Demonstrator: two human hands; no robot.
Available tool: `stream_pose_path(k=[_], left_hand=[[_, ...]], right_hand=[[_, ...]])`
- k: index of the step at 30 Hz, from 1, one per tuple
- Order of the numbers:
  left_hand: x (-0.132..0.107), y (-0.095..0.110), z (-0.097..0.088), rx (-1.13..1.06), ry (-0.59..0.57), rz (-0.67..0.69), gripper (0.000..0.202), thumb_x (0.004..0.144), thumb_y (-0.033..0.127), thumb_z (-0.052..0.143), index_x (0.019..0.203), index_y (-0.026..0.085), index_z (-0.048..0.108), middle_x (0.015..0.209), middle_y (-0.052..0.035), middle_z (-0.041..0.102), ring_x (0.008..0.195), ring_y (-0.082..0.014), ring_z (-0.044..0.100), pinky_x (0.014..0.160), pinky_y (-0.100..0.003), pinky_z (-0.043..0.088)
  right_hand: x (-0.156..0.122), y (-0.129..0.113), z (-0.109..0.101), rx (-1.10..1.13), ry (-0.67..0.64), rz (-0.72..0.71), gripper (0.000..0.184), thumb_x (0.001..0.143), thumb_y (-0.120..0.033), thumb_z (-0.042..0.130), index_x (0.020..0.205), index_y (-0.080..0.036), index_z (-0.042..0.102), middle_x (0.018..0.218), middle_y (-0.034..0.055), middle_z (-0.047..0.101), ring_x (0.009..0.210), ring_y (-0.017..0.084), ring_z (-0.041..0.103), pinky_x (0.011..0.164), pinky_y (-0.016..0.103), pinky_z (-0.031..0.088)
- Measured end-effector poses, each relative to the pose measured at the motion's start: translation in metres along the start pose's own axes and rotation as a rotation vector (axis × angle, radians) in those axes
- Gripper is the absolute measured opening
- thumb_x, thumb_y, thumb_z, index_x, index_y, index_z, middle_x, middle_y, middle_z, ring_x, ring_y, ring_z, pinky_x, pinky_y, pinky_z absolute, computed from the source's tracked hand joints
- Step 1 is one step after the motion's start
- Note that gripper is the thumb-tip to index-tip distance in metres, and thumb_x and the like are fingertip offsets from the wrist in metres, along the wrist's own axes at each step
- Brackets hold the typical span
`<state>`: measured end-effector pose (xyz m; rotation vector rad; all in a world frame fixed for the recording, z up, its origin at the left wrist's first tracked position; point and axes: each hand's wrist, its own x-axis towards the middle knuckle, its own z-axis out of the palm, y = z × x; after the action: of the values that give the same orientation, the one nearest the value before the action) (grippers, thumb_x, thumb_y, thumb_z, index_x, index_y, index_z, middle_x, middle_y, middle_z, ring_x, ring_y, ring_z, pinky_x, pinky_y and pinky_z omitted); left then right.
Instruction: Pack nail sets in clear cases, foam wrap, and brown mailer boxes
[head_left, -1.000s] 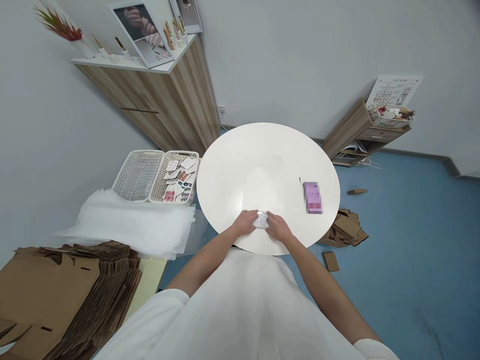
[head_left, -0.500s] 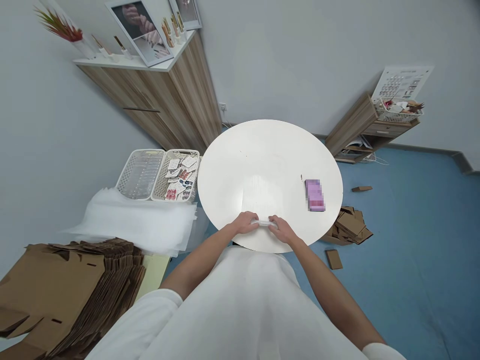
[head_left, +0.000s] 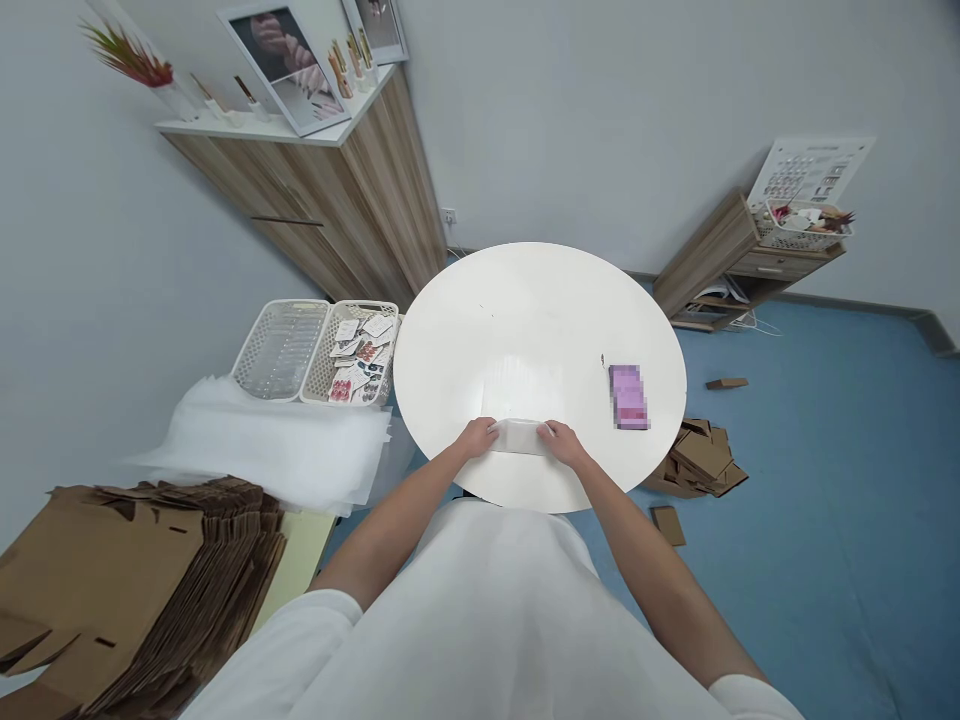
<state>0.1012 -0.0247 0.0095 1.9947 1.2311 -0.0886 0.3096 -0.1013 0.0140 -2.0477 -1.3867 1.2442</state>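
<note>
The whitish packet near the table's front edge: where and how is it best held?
Probably by its two short ends, one hand from each side: the whitish packet is wider than it is deep and sits crosswise before the person. The left hand and right hand are at those ends, leaving its middle uncovered.

no text can be read, the print on the white chart [head_left: 811,172] being too small.

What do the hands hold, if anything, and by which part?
A whitish packet, by its two ends: left hand at one, right hand at the other.
</note>
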Motion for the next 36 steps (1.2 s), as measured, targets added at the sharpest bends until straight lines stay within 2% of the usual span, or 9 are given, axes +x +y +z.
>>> stream_pose_path(k=[5, 8, 13, 15, 19, 22, 26, 31, 36], left_hand=[[0.002, -0.005, 0.003, 0.026, 0.057, -0.098, 0.013, 0.078, 0.025, 0.042, 0.078, 0.019, 0.054, 0.079, -0.0047, 0.061, 0.076, -0.0188, 0.057, 0.063, -0.027, 0.041], [0.001, -0.005, 0.004, 0.045, 0.079, -0.139, 0.014, 0.075, 0.024, 0.045, 0.086, 0.018, 0.053, 0.087, -0.0063, 0.059, 0.084, -0.0206, 0.056, 0.068, -0.029, 0.042], [-0.002, 0.001, 0.002, 0.097, 0.341, -0.081, 0.045, 0.076, 0.025, 0.047, 0.118, 0.017, 0.035, 0.118, -0.0117, 0.044, 0.108, -0.0228, 0.043, 0.084, -0.033, 0.038], [-0.002, 0.006, 0.0, 0.139, 0.38, 0.057, 0.045, 0.077, 0.03, 0.047, 0.119, 0.018, 0.035, 0.121, -0.0109, 0.041, 0.113, -0.0231, 0.038, 0.089, -0.035, 0.035], [0.0, 0.015, 0.002, 0.254, 0.168, 0.309, 0.052, 0.067, 0.04, 0.06, 0.113, 0.024, 0.043, 0.125, -0.0071, 0.041, 0.118, -0.0253, 0.032, 0.095, -0.039, 0.027], [0.0, 0.018, 0.008, 0.298, 0.058, 0.325, 0.06, 0.06, 0.037, 0.067, 0.114, 0.025, 0.042, 0.126, -0.006, 0.042, 0.118, -0.0253, 0.034, 0.095, -0.039, 0.026], [-0.005, 0.015, 0.012, 0.276, 0.044, 0.348, 0.059, 0.062, 0.037, 0.064, 0.116, 0.024, 0.041, 0.121, -0.0057, 0.047, 0.111, -0.0242, 0.041, 0.092, -0.037, 0.028], [-0.023, 0.01, 0.007, 0.18, -0.037, 0.414, 0.05, 0.072, 0.05, 0.051, 0.114, 0.023, 0.046, 0.111, -0.0055, 0.055, 0.104, -0.0232, 0.047, 0.088, -0.034, 0.032], [-0.033, 0.013, 0.005, 0.09, -0.098, 0.369, 0.044, 0.077, 0.054, 0.042, 0.109, 0.025, 0.052, 0.104, -0.0036, 0.059, 0.098, -0.0215, 0.05, 0.083, -0.032, 0.035]], right_hand=[[0.001, 0.015, 0.002, -0.045, 0.144, 0.077, 0.025, 0.078, -0.035, 0.037, 0.085, -0.021, 0.056, 0.081, 0.0027, 0.061, 0.074, 0.016, 0.056, 0.062, 0.026, 0.041], [-0.001, 0.023, 0.002, -0.096, 0.233, 0.105, 0.026, 0.076, -0.031, 0.04, 0.097, -0.022, 0.053, 0.08, 0.0032, 0.059, 0.072, 0.017, 0.056, 0.063, 0.027, 0.042], [-0.003, 0.018, -0.002, -0.369, 0.474, -0.095, 0.041, 0.072, -0.018, 0.045, 0.113, -0.019, 0.044, 0.111, 0.0125, 0.05, 0.102, 0.025, 0.048, 0.081, 0.036, 0.038], [-0.003, 0.01, -0.001, -0.476, 0.376, -0.264, 0.037, 0.071, -0.017, 0.048, 0.108, -0.019, 0.047, 0.121, 0.0127, 0.045, 0.113, 0.026, 0.039, 0.088, 0.039, 0.034], [-0.003, -0.002, 0.01, -0.594, 0.08, -0.485, 0.042, 0.065, -0.024, 0.061, 0.105, -0.02, 0.047, 0.133, 0.0115, 0.034, 0.123, 0.028, 0.028, 0.093, 0.041, 0.029], [-0.005, -0.001, 0.018, -0.623, 0.034, -0.442, 0.045, 0.064, -0.019, 0.061, 0.106, -0.019, 0.045, 0.132, 0.013, 0.035, 0.119, 0.027, 0.035, 0.09, 0.04, 0.032], [-0.014, 0.001, 0.019, -0.599, 0.017, -0.396, 0.041, 0.066, -0.019, 0.057, 0.105, -0.018, 0.045, 0.129, 0.0136, 0.04, 0.112, 0.026, 0.043, 0.086, 0.038, 0.035], [-0.034, -0.001, 0.01, -0.417, -0.095, -0.325, 0.041, 0.068, -0.027, 0.054, 0.106, -0.019, 0.044, 0.107, 0.0082, 0.056, 0.093, 0.021, 0.053, 0.075, 0.03, 0.039], [-0.044, -0.003, 0.004, -0.254, -0.194, -0.181, 0.03, 0.071, -0.027, 0.05, 0.1, -0.021, 0.047, 0.096, 0.0054, 0.059, 0.082, 0.019, 0.055, 0.067, 0.027, 0.038]])
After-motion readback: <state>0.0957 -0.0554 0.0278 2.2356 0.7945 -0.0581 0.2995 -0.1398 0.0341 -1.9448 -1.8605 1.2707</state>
